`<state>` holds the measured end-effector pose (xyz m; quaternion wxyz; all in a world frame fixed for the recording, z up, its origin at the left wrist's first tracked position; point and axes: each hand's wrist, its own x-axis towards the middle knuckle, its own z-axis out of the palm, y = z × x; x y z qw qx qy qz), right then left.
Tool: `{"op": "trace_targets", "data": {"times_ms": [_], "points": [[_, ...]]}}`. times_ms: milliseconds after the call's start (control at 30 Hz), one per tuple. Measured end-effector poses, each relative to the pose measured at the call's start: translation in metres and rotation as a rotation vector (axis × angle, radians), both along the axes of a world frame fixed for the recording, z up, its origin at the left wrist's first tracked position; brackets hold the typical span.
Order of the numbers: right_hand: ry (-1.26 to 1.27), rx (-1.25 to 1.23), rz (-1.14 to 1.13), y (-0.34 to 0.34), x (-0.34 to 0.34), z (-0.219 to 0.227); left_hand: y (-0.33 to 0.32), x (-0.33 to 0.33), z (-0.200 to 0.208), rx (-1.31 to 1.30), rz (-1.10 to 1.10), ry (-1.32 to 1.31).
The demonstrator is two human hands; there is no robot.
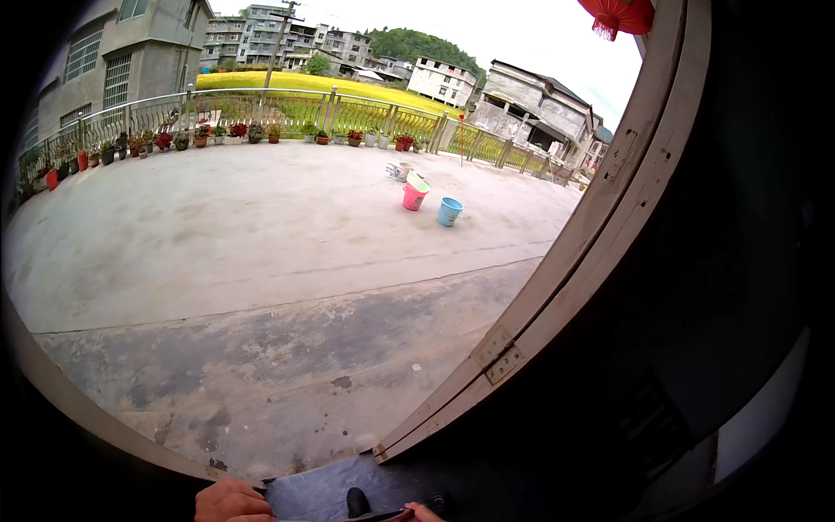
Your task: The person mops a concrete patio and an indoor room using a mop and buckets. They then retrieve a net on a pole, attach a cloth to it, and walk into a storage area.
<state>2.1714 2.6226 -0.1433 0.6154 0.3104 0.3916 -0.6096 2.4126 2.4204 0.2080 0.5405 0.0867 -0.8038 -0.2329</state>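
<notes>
At the bottom edge of the head view, my left hand (pixel 233 502) shows its knuckles, with the fingers curled closed. Further right, only the fingers of my right hand (pixel 424 512) come into the picture, closed on the end of a thin dark strip-like object (pixel 391 516). This object runs along the lower edge toward my left hand and is mostly cut off, so its kind cannot be made out. Whatever lies inside the left fist is hidden. A dark shoe (pixel 357 502) of mine stands on the grey doorway floor (pixel 317 487) between the hands.
A wooden door frame with a hinged door edge (pixel 557 304) rises on the right, dark room beyond. Outside, a concrete yard (pixel 217 235) holds a pink bucket (pixel 414 196) and a blue bucket (pixel 450 212). Potted plants (pixel 255 132) line a metal railing (pixel 296 106). A red lantern (pixel 619 13) hangs above.
</notes>
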Motion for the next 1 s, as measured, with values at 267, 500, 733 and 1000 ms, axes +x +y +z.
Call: {"op": "trace_targets", "data": {"times_ms": [267, 500, 733, 1000], "points": [[0.035, 0.074, -0.092, 0.004, -0.056, 0.006, -0.020, -0.107, -0.027, 0.088, -0.093, -0.042], [0.049, 0.096, -0.105, -0.004, -0.077, 0.008, -0.037, -0.138, -0.038, 0.134, -0.179, -0.043], [0.071, 0.112, -0.103, -0.010, -0.069, 0.003, -0.052, -0.126, -0.045, 0.206, -0.265, -0.039], [0.129, 0.127, -0.093, -0.005, -0.047, -0.011, -0.074, -0.088, -0.052, 0.217, -0.229, -0.008]]}}
